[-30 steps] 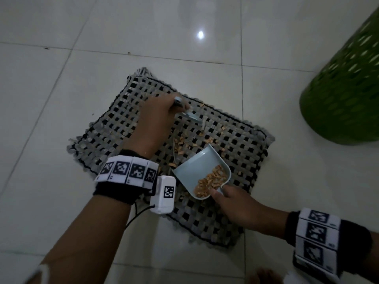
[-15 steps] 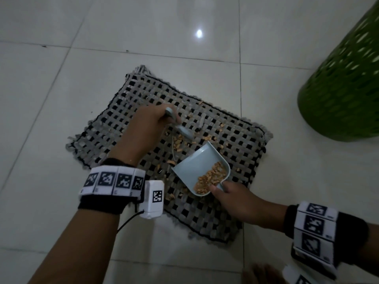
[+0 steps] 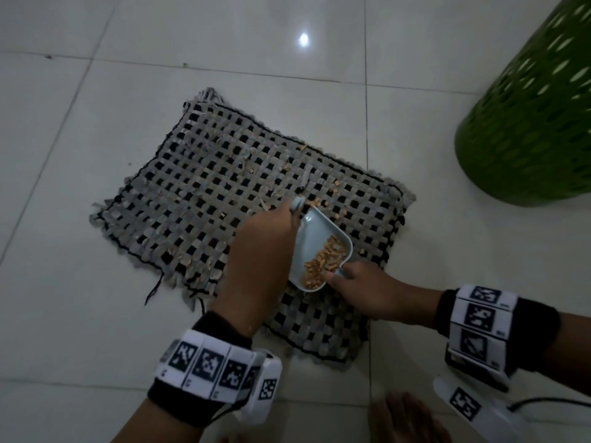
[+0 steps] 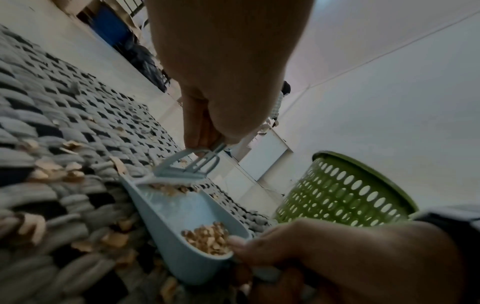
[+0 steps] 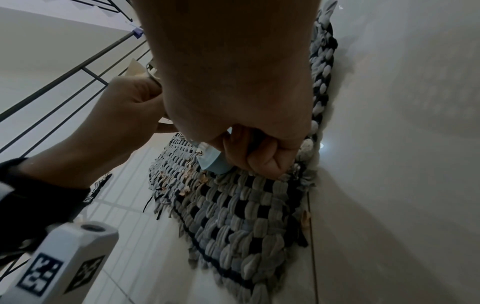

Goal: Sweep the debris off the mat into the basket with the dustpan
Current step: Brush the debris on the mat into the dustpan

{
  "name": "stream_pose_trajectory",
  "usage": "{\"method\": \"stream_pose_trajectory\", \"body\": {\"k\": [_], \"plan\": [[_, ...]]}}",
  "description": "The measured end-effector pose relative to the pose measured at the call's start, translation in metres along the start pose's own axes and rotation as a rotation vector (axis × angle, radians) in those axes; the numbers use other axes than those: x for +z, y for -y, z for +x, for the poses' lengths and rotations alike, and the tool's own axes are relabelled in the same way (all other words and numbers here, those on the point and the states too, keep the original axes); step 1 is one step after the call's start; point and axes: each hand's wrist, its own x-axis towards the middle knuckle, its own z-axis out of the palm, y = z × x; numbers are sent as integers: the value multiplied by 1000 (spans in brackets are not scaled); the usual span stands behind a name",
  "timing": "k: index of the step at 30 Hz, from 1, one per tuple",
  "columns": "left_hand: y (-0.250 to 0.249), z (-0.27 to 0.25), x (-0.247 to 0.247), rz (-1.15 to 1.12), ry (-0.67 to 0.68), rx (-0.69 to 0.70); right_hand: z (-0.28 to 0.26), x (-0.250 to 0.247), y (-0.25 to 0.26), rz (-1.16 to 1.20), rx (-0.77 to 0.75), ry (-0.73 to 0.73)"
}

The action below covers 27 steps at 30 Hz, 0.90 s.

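Since earlier frame, left hand (image 3: pixel 262 247) has drawn brush (image 4: pixel 187 168) from mat centre down to dustpan (image 3: pixel 315 247) lip. Dustpan rests on mat (image 3: pixel 198 199), toward 4 o'clock, right hand (image 3: pixel 367 292) gripping handle; debris (image 3: pixel 323 262) piled at its heel. Left hand grips brush. Step: sweeping in; scraps remain at 12 and 8 o'clock. Next: more strokes, then tip into basket (image 3: pixel 537 123) at 2 o'clock. Basket rim cut off; dustpan handle hidden.

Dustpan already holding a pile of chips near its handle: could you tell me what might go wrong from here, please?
1. The dustpan is tilted, with chips heaped by the right hand; tipping it on the way to the basket could spill them.
2. The brush in the left hand may flick chips over the rim.
3. Debris wedged in the mat may be missed.
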Motion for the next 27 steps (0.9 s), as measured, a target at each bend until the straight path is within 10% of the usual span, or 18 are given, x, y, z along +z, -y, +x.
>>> {"method": "stream_pose_trajectory", "body": {"k": [19,27], "plan": [[5,-7,-7,-199,-144,-5,-3,3,2,-8,40,0],[-24,-39,18,-54,148,153,-7,2,4,8,21,30]]}}
